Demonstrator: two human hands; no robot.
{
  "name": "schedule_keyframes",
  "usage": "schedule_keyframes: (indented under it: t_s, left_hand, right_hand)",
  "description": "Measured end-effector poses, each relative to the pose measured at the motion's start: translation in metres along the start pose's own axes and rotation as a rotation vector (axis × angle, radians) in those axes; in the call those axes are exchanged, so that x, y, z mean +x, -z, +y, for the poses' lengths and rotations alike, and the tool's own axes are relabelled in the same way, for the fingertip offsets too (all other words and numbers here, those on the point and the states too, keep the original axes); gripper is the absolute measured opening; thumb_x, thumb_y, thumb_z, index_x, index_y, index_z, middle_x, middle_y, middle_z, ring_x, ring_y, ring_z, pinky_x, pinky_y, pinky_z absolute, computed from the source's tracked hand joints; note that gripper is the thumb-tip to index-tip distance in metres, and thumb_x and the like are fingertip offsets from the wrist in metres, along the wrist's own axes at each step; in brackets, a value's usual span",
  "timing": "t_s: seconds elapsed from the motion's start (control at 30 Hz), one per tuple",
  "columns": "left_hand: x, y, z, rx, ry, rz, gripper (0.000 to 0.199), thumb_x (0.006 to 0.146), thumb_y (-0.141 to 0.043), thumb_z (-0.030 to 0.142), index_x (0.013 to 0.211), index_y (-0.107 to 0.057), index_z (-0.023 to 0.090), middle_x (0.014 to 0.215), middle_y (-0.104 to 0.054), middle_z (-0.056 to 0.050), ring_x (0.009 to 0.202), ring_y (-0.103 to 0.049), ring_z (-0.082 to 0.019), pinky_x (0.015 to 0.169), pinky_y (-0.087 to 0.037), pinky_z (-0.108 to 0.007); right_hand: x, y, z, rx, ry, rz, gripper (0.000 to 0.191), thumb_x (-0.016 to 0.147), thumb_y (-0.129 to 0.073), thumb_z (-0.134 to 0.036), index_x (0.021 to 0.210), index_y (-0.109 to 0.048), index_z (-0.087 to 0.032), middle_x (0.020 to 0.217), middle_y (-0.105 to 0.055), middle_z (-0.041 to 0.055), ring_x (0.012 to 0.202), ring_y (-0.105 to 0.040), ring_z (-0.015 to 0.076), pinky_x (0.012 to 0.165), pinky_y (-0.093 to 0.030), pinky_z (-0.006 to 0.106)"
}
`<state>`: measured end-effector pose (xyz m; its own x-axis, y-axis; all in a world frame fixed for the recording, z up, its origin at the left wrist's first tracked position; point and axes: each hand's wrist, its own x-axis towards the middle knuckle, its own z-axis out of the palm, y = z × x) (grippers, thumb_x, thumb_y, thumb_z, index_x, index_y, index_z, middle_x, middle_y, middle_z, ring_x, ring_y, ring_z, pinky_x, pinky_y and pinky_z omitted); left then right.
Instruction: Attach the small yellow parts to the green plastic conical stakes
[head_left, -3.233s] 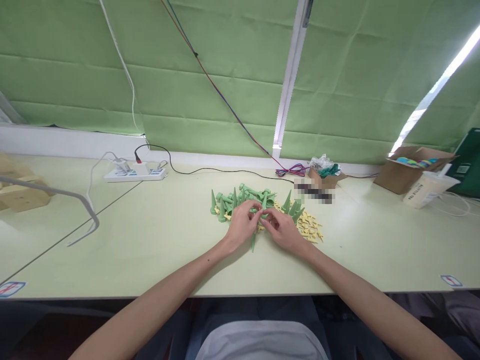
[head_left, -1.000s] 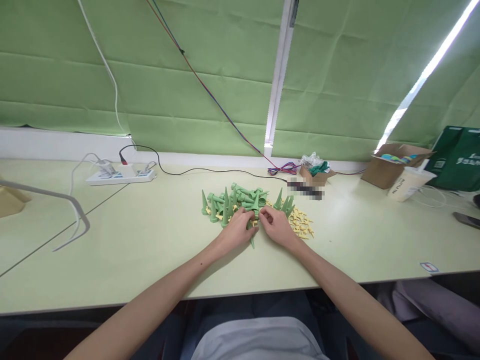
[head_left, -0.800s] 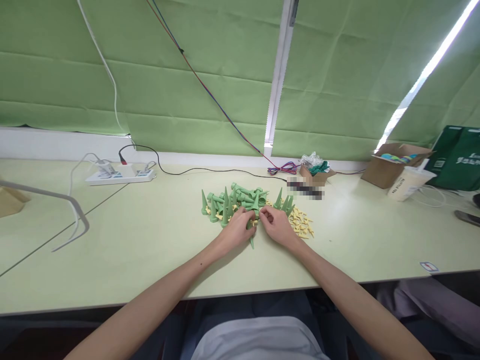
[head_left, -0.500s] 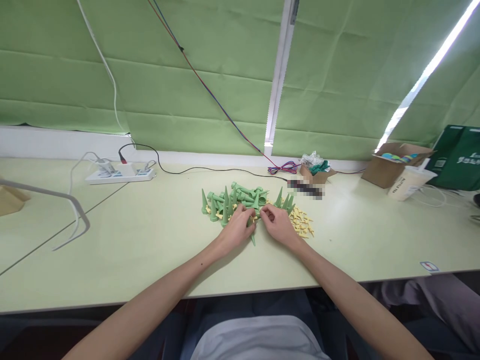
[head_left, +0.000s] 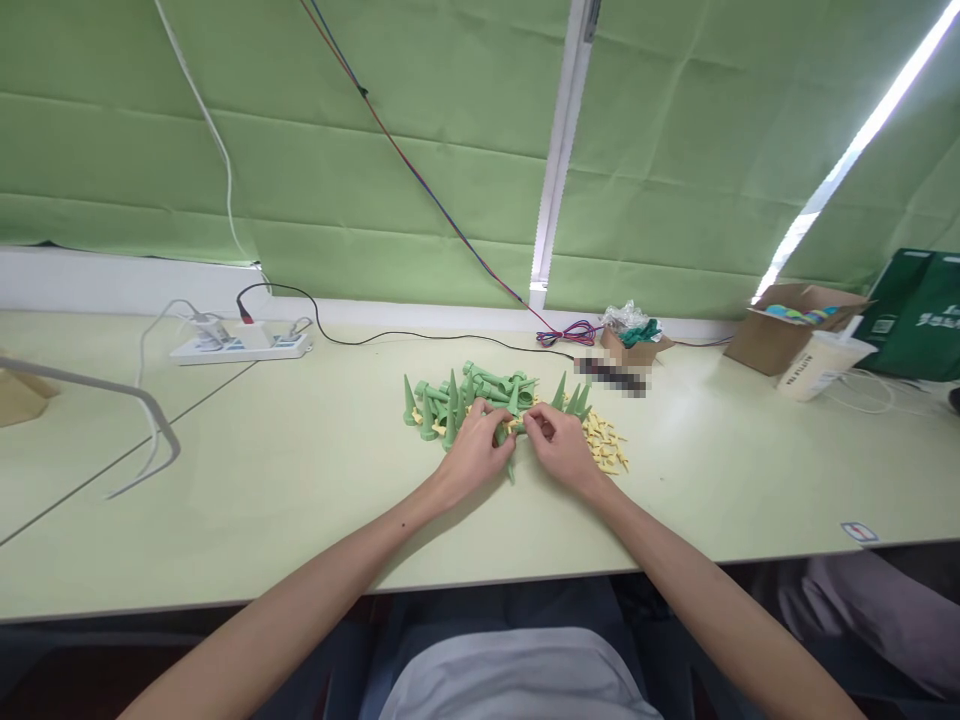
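Observation:
In the middle of the table, my left hand (head_left: 480,440) is closed, its fingertips pinching a small yellow plastic piece (head_left: 514,426). A pointed green tip (head_left: 511,470) shows below those fingers. My right hand (head_left: 559,440) is closed in a pinch just to the right, its fingertips close to the yellow piece; what they hold is too small and covered to make out. Behind both hands lies a heap of green plastic cone spikes (head_left: 491,382), with several standing upright (head_left: 452,400) at the left. Many small yellow pieces (head_left: 606,445) are spread beside my right hand.
A white power strip (head_left: 240,347) with plugs sits at the back left. Toward the back right are a small open carton (head_left: 634,350), a larger cardboard box (head_left: 772,340), a lidded cup (head_left: 821,365) and a green bag (head_left: 911,320). Cables (head_left: 420,335) run along the back.
Both hands stay at the same spot with small finger movements. The yellow piece at my left fingertips shows more clearly, and less of the green tip below is visible.

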<state>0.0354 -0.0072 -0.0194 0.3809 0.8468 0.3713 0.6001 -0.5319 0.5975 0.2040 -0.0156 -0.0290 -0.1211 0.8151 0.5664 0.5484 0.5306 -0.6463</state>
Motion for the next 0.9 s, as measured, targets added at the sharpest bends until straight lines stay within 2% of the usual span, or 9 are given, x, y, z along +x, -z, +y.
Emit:
schedule_keyframes:
  t_s: [0.1,0.33,0.53,0.9]
  left_hand:
    - [0.0011,0.0001,0.0009,-0.02,0.001,0.023,0.019,0.087,-0.052,0.027,0.099,-0.063,0.017,0.099,-0.049,-0.006,0.065,-0.053,-0.012,0.068,-0.049,-0.03]
    - [0.0021,0.0011,0.0025,0.023,-0.012,0.048,0.013,0.084,-0.053,0.023,0.088,-0.064,0.018,0.087,-0.051,-0.004,0.07,-0.054,-0.015,0.069,-0.047,-0.03]
    - [0.0031,0.0016,0.0025,0.011,-0.029,0.049,0.012,0.082,-0.053,0.022,0.079,-0.063,0.018,0.083,-0.056,-0.003,0.064,-0.053,-0.014,0.064,-0.046,-0.029]
    - [0.0029,0.0045,0.0087,0.039,-0.044,0.046,0.008,0.079,-0.051,0.017,0.075,-0.058,0.019,0.08,-0.059,-0.003,0.071,-0.056,-0.017,0.066,-0.043,-0.03]
  right_hand:
    - [-0.0007,0.0005,-0.0015,0.022,0.012,0.003,0.021,0.092,-0.047,-0.029,0.077,-0.057,-0.019,0.064,-0.056,-0.0007,0.053,-0.048,0.012,0.052,-0.037,0.024]
    - [-0.001,0.0018,-0.0044,0.024,0.042,-0.002,0.02,0.091,-0.049,-0.028,0.075,-0.058,-0.019,0.063,-0.056,-0.0006,0.053,-0.047,0.0124,0.052,-0.037,0.024]
    - [-0.0011,0.0019,-0.0058,0.018,0.051,-0.011,0.022,0.091,-0.048,-0.029,0.074,-0.059,-0.019,0.063,-0.056,0.0003,0.054,-0.047,0.0132,0.052,-0.038,0.025]
    - [-0.0015,0.0013,-0.0042,0.016,0.065,-0.035,0.022,0.091,-0.049,-0.029,0.076,-0.061,-0.019,0.065,-0.058,0.0008,0.054,-0.049,0.0133,0.054,-0.039,0.025]
